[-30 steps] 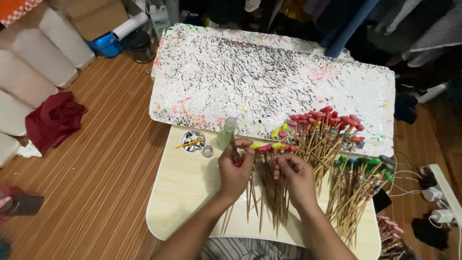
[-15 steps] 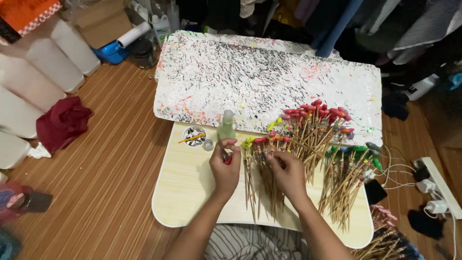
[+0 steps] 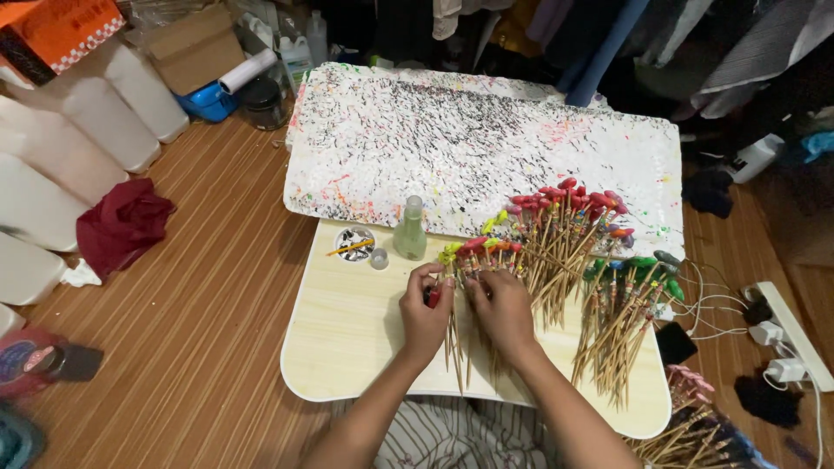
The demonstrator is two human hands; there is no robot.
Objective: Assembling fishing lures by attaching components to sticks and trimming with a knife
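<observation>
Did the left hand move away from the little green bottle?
Yes. The left hand was up beside the green bottle a moment ago; now it sits lower on the wooden table, nearer the person, among the sticks.

Sticks (image 3: 556,260) lay on the bench (image 3: 347,339), right of the bottle (image 3: 410,229); the board (image 3: 469,148) lay behind them, the cloth (image 3: 122,224) on the floor (image 3: 200,347) left.

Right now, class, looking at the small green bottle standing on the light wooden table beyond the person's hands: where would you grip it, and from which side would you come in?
Grip the small green bottle around its wider lower body, probably coming from the near side. It stands upright and its neck narrows toward the cap, so the body gives the fuller hold. The splattered board is close behind it, the small dish lies to its left and the colour-tipped sticks to its right.
</observation>
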